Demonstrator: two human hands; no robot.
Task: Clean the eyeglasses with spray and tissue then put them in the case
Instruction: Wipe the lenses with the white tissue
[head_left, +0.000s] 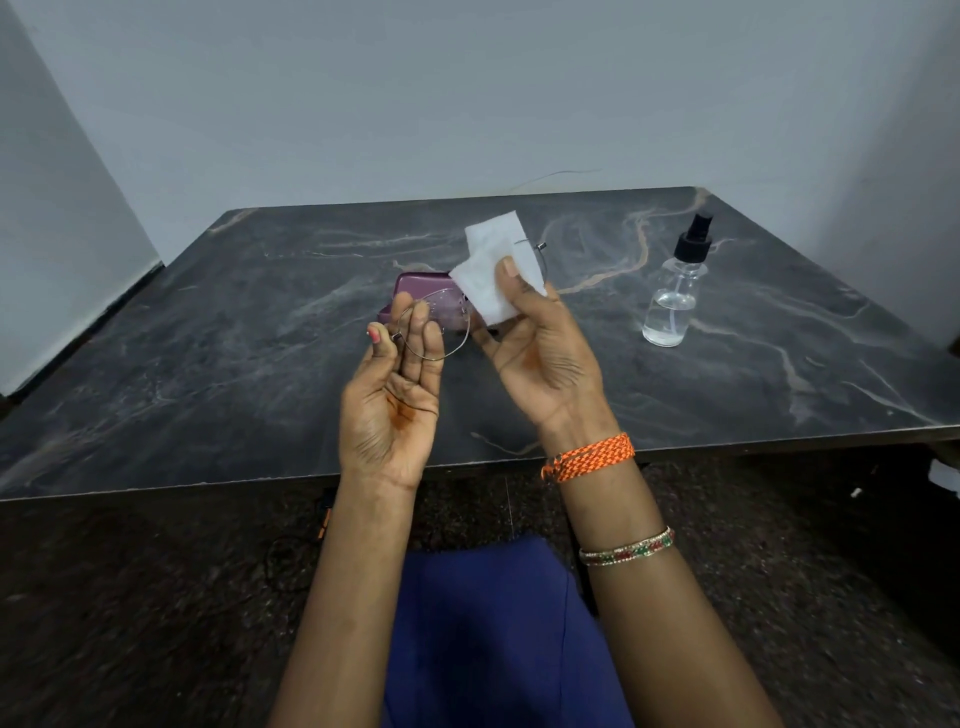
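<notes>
My left hand (395, 400) holds thin wire-framed eyeglasses (451, 325) by the left lens rim, raised above the table. My right hand (540, 353) presses a white tissue (491, 270) over the right lens, thumb on the front of the tissue. The right lens is mostly hidden by the tissue; a bit of frame and hinge pokes out at its right. A purple glasses case (415, 288), shut, lies on the table just behind my hands, partly hidden. A clear spray bottle (672, 306) with a black nozzle stands upright on the table to the right.
The dark marble-patterned table (234, 338) has its front edge close to my body and a pale wall behind. My blue-clad lap and a dark floor lie below the table edge. An orange thread band and a bangle circle my right wrist.
</notes>
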